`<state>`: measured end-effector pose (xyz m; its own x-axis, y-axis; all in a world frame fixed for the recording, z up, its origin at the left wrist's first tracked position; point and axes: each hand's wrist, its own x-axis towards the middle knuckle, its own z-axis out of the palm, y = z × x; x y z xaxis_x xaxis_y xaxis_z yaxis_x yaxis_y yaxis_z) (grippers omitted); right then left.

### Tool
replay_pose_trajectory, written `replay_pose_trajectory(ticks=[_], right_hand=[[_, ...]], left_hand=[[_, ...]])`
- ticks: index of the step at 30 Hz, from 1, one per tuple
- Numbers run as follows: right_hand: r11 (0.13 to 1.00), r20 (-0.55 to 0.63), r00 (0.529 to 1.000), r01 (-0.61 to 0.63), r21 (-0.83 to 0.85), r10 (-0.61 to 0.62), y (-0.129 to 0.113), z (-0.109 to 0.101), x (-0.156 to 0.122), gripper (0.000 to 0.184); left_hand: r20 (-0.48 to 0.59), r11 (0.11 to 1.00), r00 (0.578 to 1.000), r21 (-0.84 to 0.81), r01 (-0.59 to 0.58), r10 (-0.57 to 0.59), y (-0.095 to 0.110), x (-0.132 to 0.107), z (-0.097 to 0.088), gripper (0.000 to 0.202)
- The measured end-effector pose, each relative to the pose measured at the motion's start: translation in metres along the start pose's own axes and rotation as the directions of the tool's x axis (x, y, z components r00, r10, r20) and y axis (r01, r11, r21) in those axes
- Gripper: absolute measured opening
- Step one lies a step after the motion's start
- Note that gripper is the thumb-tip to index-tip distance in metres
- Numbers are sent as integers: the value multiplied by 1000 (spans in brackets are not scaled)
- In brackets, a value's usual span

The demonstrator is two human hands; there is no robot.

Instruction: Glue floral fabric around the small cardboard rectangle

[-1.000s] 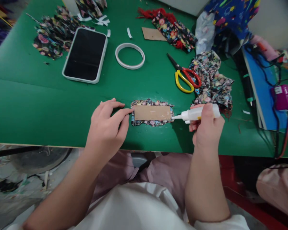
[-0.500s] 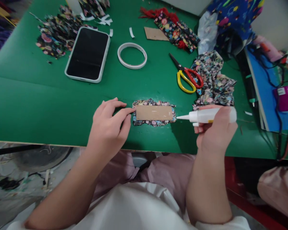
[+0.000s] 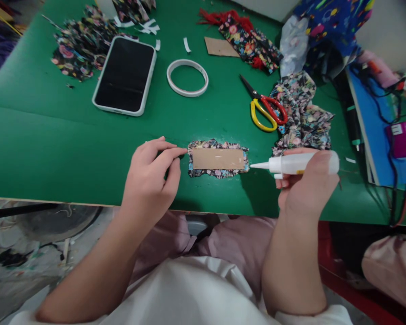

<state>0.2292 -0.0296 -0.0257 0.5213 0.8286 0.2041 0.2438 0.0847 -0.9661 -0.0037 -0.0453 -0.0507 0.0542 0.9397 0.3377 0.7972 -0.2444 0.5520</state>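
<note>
My right hand (image 3: 307,185) is wrapped round a white glue bottle (image 3: 296,163), held on its side with its thin nozzle pointing left. The nozzle tip is close to the right edge of a floral fabric piece (image 3: 219,173). On that fabric lies a rectangular cardboard strip (image 3: 218,159), with the cloth showing all round it. My left hand (image 3: 154,169) rests on the table with its fingers apart and holds nothing. Its index fingertip is at the left edge of the fabric; whether it touches, I cannot tell.
On the green table (image 3: 71,149) lie a phone (image 3: 126,76), a tape roll (image 3: 187,94), scissors (image 3: 264,108) and crumpled floral cloth (image 3: 301,108). Farther back are a cardboard piece (image 3: 219,47), a fabric strip with red trim (image 3: 246,40) and floral scraps (image 3: 84,45).
My left hand has drawn back slightly to the left from the fabric. My right hand and the glue bottle have shifted a little to the right.
</note>
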Motion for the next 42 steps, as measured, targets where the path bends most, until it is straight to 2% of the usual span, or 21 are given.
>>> replay_pose_trajectory(ticks=[18, 30, 36, 42], right_hand=[[981, 34, 999, 19, -192, -13, 18, -2, 2, 46], [983, 64, 997, -19, -184, 31, 16, 0, 0, 43], [996, 31, 999, -11, -86, 14, 13, 2, -1, 49], [998, 63, 998, -26, -56, 29, 12, 8, -3, 45]], left_hand=[[20, 1000, 1000, 22, 4, -5, -1, -1, 2, 22], [13, 999, 1000, 35, -2, 1, 0, 0, 2, 20], [2, 1000, 1000, 23, -9, 9, -1, 0, 3, 20], [-15, 1000, 1000, 7, -23, 23, -2, -1, 3, 20]])
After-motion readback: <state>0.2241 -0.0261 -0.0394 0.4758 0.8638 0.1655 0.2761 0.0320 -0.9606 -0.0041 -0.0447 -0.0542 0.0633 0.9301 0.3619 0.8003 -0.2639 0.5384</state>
